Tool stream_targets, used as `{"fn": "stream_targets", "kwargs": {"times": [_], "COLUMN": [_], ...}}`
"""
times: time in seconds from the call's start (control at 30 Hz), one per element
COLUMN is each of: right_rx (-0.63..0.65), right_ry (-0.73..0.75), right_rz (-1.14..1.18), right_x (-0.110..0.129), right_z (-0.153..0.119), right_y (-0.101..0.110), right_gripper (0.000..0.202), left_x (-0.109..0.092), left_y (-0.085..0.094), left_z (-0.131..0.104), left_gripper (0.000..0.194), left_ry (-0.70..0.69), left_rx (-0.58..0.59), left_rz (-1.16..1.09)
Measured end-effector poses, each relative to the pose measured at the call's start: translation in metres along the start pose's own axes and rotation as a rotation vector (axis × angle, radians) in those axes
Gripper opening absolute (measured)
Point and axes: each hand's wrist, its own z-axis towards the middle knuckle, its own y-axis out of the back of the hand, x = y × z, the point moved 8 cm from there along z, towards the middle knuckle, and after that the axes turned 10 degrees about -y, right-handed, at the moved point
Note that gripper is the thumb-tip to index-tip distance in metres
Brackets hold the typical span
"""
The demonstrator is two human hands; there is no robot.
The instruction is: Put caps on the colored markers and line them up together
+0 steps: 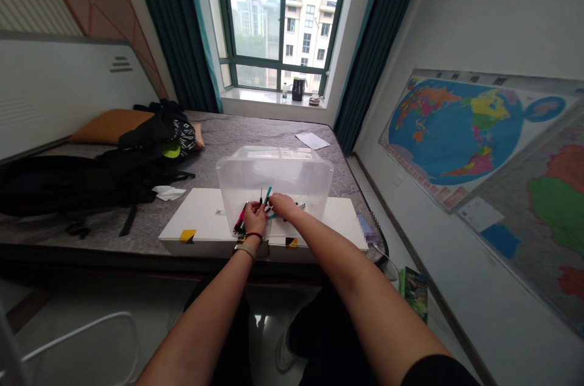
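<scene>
My left hand [255, 217], with bands at its wrist, is closed around slim pens. A dark pen [261, 198] and a teal pen [268, 193] stick up from beside its fingers. Close against it on the right, my right hand [283, 206] has its fingers bent together at the pens; what they pinch is too small to make out. Red and black pens [239, 220] lie to the left of my left hand, and a few other slim items [300, 206] show behind my right hand. A translucent plastic bin [276, 176] stands directly behind both hands.
Two white boxes [196, 215] lie side by side under the bin on a grey mattress [246, 127]. Black bags [91, 182] and a crumpled tissue [168, 192] are on the left. A paper sheet [312, 140] lies behind, and a green box [413, 291] stands at right.
</scene>
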Motion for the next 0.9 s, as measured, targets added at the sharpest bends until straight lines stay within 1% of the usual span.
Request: {"fn": "stream_targets", "kwargs": {"times": [0.1,0.3,0.43,0.53,0.6,0.7,0.8,0.9], "right_rx": [0.015,0.141,0.155,0.148,0.119,0.030,-0.047,-0.145], "right_ry": [0.076,0.163,0.206,0.213,0.188,0.115,0.034,-0.133], "right_rz": [-0.035,-0.105,-0.114,-0.098,-0.059,0.058,0.218,0.472], "right_x": [0.007,0.013,0.017,0.017,0.013,0.000,-0.015,-0.036], "right_z": [0.003,0.013,0.014,0.012,0.012,0.013,0.013,0.011], "right_y": [-0.001,-0.009,-0.012,-0.014,-0.013,-0.004,0.009,0.025], "right_gripper": [0.016,0.019,0.028,0.031,0.034,0.038,0.029,0.020], "left_x": [-0.001,0.002,0.002,0.001,-0.001,-0.001,0.000,0.000], "left_y": [0.001,0.003,0.003,0.002,0.002,0.001,0.000,-0.002], "left_z": [0.000,0.001,0.001,0.000,0.000,0.000,-0.001,-0.001], "left_gripper": [0.020,0.020,0.021,0.020,0.020,0.021,0.023,0.024], "left_ry": [-0.012,-0.008,-0.010,-0.011,-0.014,-0.009,0.006,0.013], "left_rx": [-0.006,-0.024,-0.024,-0.018,-0.013,-0.005,-0.002,0.015], "left_rz": [0.016,0.036,0.042,0.028,0.024,0.028,0.024,0.003]}}
